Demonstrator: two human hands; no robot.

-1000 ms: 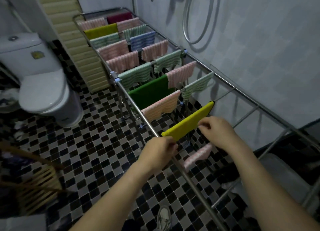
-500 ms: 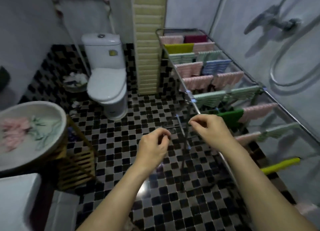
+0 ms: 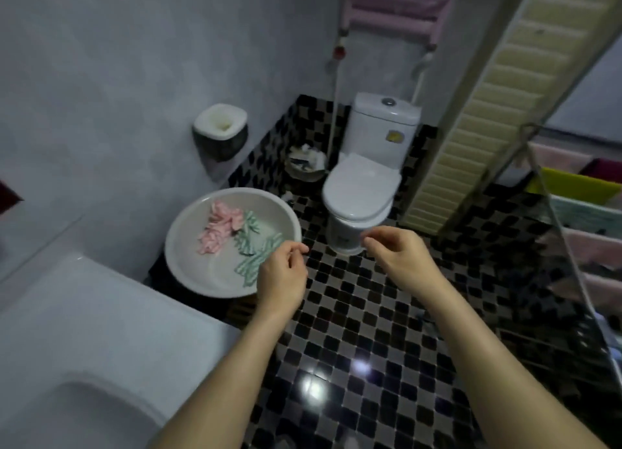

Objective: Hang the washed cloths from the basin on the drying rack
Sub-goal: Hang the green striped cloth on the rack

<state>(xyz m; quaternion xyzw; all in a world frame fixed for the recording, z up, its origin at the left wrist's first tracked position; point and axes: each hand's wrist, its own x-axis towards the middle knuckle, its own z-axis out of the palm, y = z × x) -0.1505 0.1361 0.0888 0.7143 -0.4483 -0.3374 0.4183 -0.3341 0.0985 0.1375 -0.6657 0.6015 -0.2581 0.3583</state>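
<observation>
Both hands hang empty over the tiled floor, fingers loosely curled, each grip holding nothing. The basin (image 3: 188,273) sits left of centre, with a pink cloth (image 3: 220,228) and green cloths (image 3: 255,250) inside. The left hand (image 3: 282,278) is nearer, just beside the rim; the closest green cloth runs diagonally toward it. The right hand (image 3: 402,258) is further off, and the rack (image 3: 568,233) stands at the right edge.

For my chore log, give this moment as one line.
phase: reaching | left hand: empty | right hand: empty | basin: pink cloth, green striped cloths
</observation>
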